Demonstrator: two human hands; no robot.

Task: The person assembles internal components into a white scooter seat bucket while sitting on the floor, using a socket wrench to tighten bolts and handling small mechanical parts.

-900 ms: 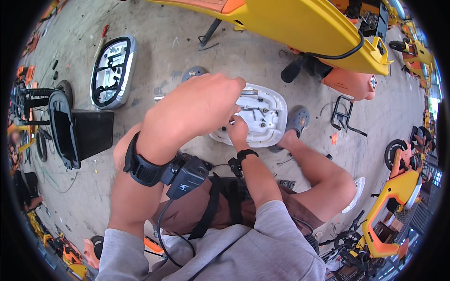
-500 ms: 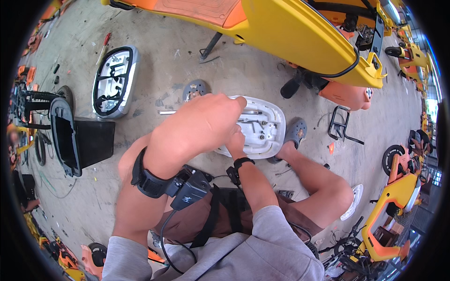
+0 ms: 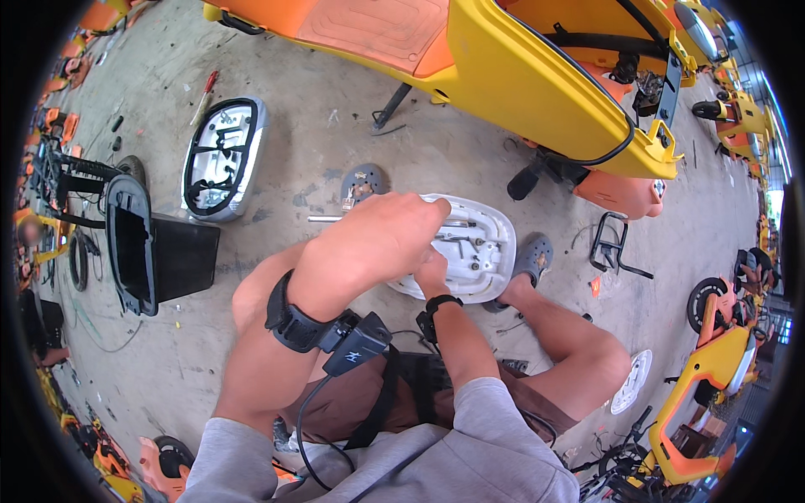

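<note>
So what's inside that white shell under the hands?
Inside the white shell, dark round fittings and thin grey pieces show toward the right. The left hand and right hand cover much of its left part, so I can't see what's there.

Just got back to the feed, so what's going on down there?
A person is working with both hands over a white panel on the floor between their feet. The left hand is bent above it, with a metal rod showing to its left; the right hand is close beneath. What the fingers grip is hidden. A second white panel with a black rim lies off left, and a yellow-and-orange scooter body stands ahead.
</note>
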